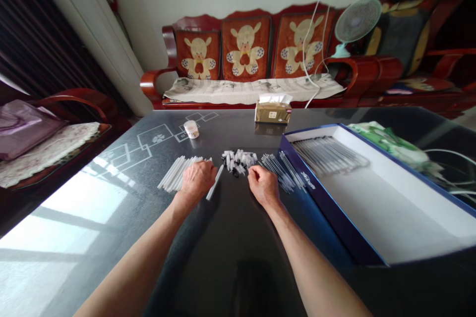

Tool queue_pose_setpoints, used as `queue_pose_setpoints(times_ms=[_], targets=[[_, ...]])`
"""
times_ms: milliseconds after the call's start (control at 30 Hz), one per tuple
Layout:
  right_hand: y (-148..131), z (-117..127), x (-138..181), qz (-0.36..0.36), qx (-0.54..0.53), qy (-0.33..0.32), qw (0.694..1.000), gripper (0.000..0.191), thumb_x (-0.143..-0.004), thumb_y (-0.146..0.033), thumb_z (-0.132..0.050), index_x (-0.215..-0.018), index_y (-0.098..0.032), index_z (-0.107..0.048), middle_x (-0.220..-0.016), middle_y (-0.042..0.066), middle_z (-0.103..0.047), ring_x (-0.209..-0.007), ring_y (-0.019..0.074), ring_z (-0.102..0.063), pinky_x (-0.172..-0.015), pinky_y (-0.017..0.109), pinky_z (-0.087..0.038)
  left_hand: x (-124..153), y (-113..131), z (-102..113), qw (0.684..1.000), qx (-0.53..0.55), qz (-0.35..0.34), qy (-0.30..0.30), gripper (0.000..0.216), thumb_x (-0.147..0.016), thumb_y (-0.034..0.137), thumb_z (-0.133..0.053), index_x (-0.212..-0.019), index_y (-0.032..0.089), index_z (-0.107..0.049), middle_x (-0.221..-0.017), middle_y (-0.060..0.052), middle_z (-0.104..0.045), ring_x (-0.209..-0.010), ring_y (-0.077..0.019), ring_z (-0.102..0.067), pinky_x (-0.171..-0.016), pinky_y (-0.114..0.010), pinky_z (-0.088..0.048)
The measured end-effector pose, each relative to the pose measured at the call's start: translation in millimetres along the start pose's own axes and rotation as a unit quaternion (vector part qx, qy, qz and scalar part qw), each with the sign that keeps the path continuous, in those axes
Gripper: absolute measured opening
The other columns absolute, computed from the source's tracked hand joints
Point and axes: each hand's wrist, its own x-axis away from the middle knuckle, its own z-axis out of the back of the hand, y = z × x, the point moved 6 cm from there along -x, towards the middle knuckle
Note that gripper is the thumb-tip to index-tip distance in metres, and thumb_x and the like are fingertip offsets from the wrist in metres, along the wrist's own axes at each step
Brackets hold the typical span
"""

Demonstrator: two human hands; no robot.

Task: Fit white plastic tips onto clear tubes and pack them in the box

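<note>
My left hand (198, 178) rests on the dark table over a row of white pen barrels (174, 172), fingers curled around one white barrel (215, 182) that sticks out toward the middle. My right hand (263, 184) lies just right of it, fingers pinched at the edge of a small heap of black and white pen caps (238, 160); what it pinches is hidden. A fan of thin clear refills (283, 171) lies right beside that hand.
A blue-rimmed white box (336, 218) holding more clear refills (327, 154) sits at the right. A tissue pack (272, 111) and a small round jar (191, 129) stand farther back. A red wooden sofa, a fan and cables are beyond the table.
</note>
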Motion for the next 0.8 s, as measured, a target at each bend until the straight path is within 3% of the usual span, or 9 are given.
queue_pose_setpoints(times_ms=[133,267,533,600,700,800], targets=[[0.0,-0.1,-0.3,0.0,0.002,0.001,1.0,0.021,-0.083,-0.023,-0.05,-0.077,-0.019,-0.069,-0.074,0.005,-0.071,-0.066,0.0169,-0.064,-0.066,0.024,-0.044,13.0,12.3,-11.7,0.997,-0.005,-0.038,-0.063,0.031,-0.087,0.043,-0.051,-0.1,0.019,-0.066,-0.095,-0.009,-0.07,-0.09,-0.0255,-0.067,-0.073,-0.031,-0.049],[-0.7,0.4,-0.8,-0.001,-0.002,0.0,1.0,0.021,-0.083,-0.022,-0.049,-0.077,-0.02,-0.069,-0.074,0.005,-0.071,-0.066,0.0171,-0.064,-0.067,0.025,-0.044,20.7,26.9,-16.4,0.995,-0.023,-0.067,-0.071,0.035,-0.088,0.031,-0.048,-0.119,0.017,-0.056,-0.101,-0.011,-0.067,-0.09,-0.0246,-0.068,-0.074,-0.032,-0.05],[0.5,0.2,-0.9,-0.006,-0.002,0.005,1.0,0.02,-0.082,-0.023,-0.05,-0.077,-0.021,-0.069,-0.074,0.004,-0.072,-0.066,0.0173,-0.064,-0.065,0.025,-0.044,17.8,16.5,-15.2,0.993,-0.045,-0.052,-0.096,0.038,-0.086,0.017,-0.04,-0.119,0.019,-0.058,-0.088,-0.01,-0.069,-0.08,-0.0218,-0.068,-0.07,-0.03,-0.05],[0.6,0.1,-1.0,-0.006,-0.002,0.007,1.0,0.021,-0.082,-0.022,-0.05,-0.076,-0.02,-0.069,-0.073,0.004,-0.072,-0.066,0.0173,-0.064,-0.065,0.025,-0.044,15.1,11.5,-12.5,0.995,-0.021,-0.048,-0.08,0.037,-0.085,0.017,-0.041,-0.116,0.02,-0.061,-0.087,-0.01,-0.07,-0.081,-0.0217,-0.068,-0.073,-0.03,-0.05],[0.1,0.5,-1.2,-0.005,-0.003,0.008,1.0,0.021,-0.082,-0.021,-0.049,-0.076,-0.02,-0.069,-0.073,0.004,-0.072,-0.066,0.0173,-0.065,-0.065,0.024,-0.044,9.4,8.8,-3.6,0.996,0.078,-0.051,-0.004,0.034,-0.086,0.019,-0.041,-0.105,0.019,-0.069,-0.091,-0.009,-0.072,-0.086,-0.0212,-0.067,-0.08,-0.031,-0.051],[-0.7,1.6,-1.4,-0.008,-0.003,0.009,1.0,0.021,-0.083,-0.022,-0.05,-0.076,-0.021,-0.07,-0.073,0.005,-0.072,-0.066,0.0174,-0.065,-0.065,0.024,-0.044,5.4,14.8,-3.0,0.97,0.231,-0.068,0.034,0.036,-0.085,0.018,-0.039,-0.103,0.019,-0.07,-0.084,-0.004,-0.072,-0.079,-0.0164,-0.067,-0.078,-0.026,-0.051]])
